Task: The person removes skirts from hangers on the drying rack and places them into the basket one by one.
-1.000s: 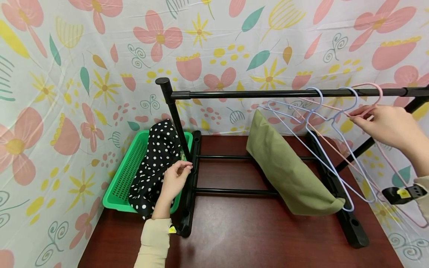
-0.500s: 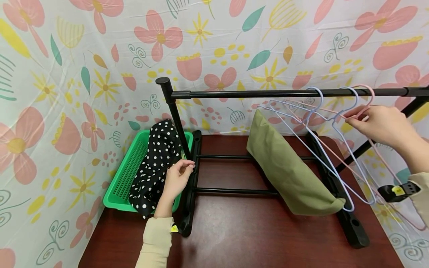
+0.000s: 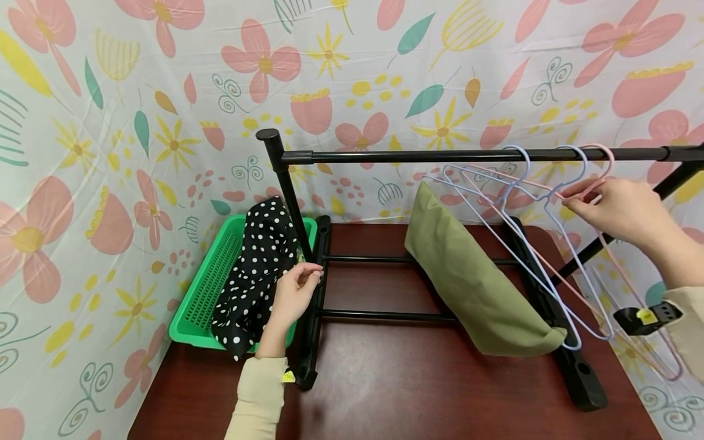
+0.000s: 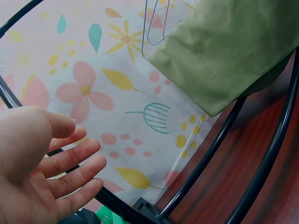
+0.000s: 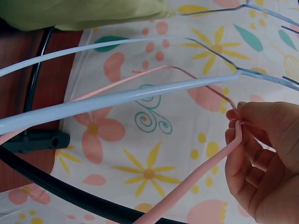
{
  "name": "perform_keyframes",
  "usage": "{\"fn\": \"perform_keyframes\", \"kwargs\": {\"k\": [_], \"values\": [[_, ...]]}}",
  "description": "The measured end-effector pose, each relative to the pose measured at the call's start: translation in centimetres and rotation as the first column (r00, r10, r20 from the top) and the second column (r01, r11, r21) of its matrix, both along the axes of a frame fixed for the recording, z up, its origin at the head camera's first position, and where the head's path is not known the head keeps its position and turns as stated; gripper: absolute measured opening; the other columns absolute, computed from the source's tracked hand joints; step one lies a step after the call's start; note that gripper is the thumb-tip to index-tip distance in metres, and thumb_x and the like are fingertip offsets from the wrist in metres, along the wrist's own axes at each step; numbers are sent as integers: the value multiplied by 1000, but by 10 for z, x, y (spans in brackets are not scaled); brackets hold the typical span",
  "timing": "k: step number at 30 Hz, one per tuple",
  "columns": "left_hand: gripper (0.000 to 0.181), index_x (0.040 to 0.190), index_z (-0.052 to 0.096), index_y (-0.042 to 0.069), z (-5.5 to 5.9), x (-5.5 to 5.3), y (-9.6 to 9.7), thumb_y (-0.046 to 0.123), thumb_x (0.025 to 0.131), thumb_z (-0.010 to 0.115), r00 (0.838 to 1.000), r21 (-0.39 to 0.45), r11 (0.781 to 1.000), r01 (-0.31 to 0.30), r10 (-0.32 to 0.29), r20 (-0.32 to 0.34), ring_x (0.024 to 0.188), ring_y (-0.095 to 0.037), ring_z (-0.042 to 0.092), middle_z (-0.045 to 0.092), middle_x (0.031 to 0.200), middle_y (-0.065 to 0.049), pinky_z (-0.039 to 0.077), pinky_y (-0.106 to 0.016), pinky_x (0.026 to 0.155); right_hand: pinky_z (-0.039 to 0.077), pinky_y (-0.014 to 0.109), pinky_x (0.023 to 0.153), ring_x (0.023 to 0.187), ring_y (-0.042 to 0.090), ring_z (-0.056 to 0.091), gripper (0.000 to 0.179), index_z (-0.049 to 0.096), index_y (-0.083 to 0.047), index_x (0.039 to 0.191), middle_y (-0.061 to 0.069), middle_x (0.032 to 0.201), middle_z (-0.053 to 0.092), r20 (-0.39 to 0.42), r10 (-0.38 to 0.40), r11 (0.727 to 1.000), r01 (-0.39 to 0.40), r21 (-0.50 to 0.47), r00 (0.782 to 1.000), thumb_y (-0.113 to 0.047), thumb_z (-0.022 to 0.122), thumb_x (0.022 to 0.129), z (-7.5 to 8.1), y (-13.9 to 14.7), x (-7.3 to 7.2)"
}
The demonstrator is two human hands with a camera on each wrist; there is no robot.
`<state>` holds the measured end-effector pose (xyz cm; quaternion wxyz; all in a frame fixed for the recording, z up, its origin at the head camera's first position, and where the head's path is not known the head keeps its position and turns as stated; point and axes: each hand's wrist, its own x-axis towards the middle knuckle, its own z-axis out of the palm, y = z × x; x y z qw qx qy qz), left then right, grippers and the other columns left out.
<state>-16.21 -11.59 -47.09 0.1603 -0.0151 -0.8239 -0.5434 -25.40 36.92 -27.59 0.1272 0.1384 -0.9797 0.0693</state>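
My right hand (image 3: 624,208) pinches a pink clothes hanger (image 5: 196,175) just below its hook, between thumb and fingers. That hook loops over the top rod (image 3: 385,156) of a black clothes rack. Just left of it hang two light blue hangers (image 3: 585,162), and an olive-green cloth (image 3: 478,281) hangs from the leftmost one. Low on the left, my left hand (image 3: 295,294) is beside the rack's left post (image 3: 291,201). Its fingers are loosely bent, and the left wrist view shows nothing in them.
A green mesh basket (image 3: 206,299) stands left of the rack, with a black polka-dot cloth (image 3: 242,293) in it and over its front rim. The rack's feet (image 3: 583,379) and low crossbars (image 3: 385,316) rest on a dark red-brown table (image 3: 396,385). Flower-print sheeting (image 3: 357,67) surrounds it.
My right hand has shifted left along the rod with the pink hanger, whose lower end has swung left toward the blue hangers. My left hand has drifted slightly right.
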Motion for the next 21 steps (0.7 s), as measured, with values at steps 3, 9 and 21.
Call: {"fn": "perform_keyframes", "kwargs": {"k": [3,9,21], "values": [[12,94,68,12,0,-1,2,9,89,58,1000,8,1000,9,-9,10,78,-14,66,70,90,-4,52,-22,68,27,32,42,45,19,37,36,72,-5,96,12,67,61,5,-1,1000,1,-10,1000,-34,51,92,-1,0,1],[11,93,68,11,-2,-1,7,9,89,58,999,30,999,39,-39,28,80,-20,67,70,91,-6,52,-22,68,31,31,39,41,14,46,42,69,-3,104,9,69,64,49,6,999,-3,-52,999,-37,48,94,-4,0,2],[12,94,68,13,-4,-1,9,10,89,57,998,16,999,38,-38,43,79,-12,66,70,93,-9,52,-22,68,39,30,45,54,4,55,46,60,1,115,18,82,68,235,5,992,25,-124,972,-37,42,95,-2,-3,-1]]}}
